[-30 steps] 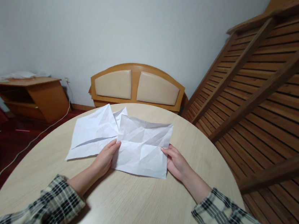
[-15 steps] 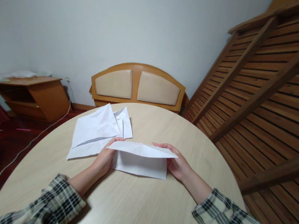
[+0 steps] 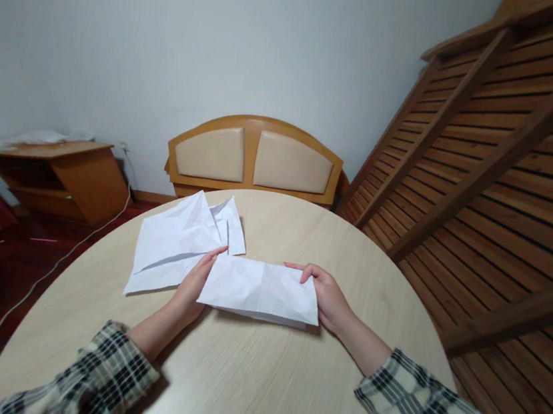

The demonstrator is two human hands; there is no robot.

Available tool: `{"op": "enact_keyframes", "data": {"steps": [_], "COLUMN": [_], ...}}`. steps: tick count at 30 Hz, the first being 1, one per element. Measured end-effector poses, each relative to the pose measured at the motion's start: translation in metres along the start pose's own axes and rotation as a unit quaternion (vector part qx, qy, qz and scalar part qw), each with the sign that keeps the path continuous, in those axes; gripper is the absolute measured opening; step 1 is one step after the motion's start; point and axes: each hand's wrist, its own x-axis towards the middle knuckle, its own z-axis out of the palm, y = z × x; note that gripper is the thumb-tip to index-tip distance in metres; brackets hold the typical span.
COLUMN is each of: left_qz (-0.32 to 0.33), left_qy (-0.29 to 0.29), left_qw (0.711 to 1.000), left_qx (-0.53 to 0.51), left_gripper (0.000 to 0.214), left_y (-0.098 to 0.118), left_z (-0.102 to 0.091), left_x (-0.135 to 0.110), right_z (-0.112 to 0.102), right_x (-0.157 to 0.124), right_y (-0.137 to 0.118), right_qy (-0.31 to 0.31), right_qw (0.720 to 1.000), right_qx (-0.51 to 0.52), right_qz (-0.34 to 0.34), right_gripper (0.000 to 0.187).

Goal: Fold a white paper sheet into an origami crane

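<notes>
A folded sheet of white paper (image 3: pixel 260 290) lies in front of me, its upper flap folded down over the lower layer, with creases across it. My left hand (image 3: pixel 191 290) is at its left edge, fingers together and stretched along the side, the thumb side uppermost; part of the palm is hidden. At the right edge, my right hand (image 3: pixel 327 299) grips the paper with one finger bent over its top. Just beyond my left hand rest other folded white papers (image 3: pixel 166 237), loosely stacked.
The round wooden table (image 3: pixel 255 379) carries the papers. Behind it stands a padded headboard (image 3: pixel 257 157) against the wall. A slatted wooden frame (image 3: pixel 513 169) leans at the right. To the left are a low desk (image 3: pixel 83 176) and a white cable (image 3: pixel 40 279) on the floor.
The raised upper flap of the paper has come down toward me and now covers the lower layer. My right finger has moved onto the top of the sheet.
</notes>
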Motion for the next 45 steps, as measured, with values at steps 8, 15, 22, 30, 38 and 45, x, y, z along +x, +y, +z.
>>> {"op": "enact_keyframes", "data": {"steps": [8, 15, 22, 30, 38, 45], "left_qz": [-0.083, -0.127, -0.113, -0.105, -0.091, -0.060], "left_qy": [-0.063, -0.254, -0.205, -0.114, -0.126, -0.198], "left_qw": [0.983, 0.952, 0.971, 0.988, 0.988, 0.974], "left_qx": [-0.154, -0.111, -0.050, -0.022, -0.006, 0.092], "left_gripper": [0.043, 0.045, 0.047, 0.034, 0.047, 0.043], "left_y": [0.007, -0.009, -0.016, -0.012, -0.012, -0.016], "left_z": [-0.006, -0.006, 0.002, 0.007, 0.009, 0.005], "left_x": [-0.001, -0.007, -0.011, -0.014, -0.017, -0.023], "right_z": [-0.010, -0.009, 0.000, 0.000, 0.001, 0.008], "right_x": [0.009, 0.011, -0.002, -0.010, -0.012, -0.009], "right_y": [0.007, 0.008, 0.007, 0.003, 0.000, 0.005], "right_qy": [0.077, 0.118, -0.075, -0.222, -0.203, -0.127], "right_qw": [0.996, 0.993, 0.979, 0.939, 0.968, 0.973], "right_qx": [-0.012, -0.001, -0.176, -0.251, -0.142, -0.192], "right_qz": [-0.035, -0.030, -0.069, -0.076, -0.038, -0.014], "right_gripper": [0.011, 0.011, 0.014, 0.031, 0.015, 0.041]}}
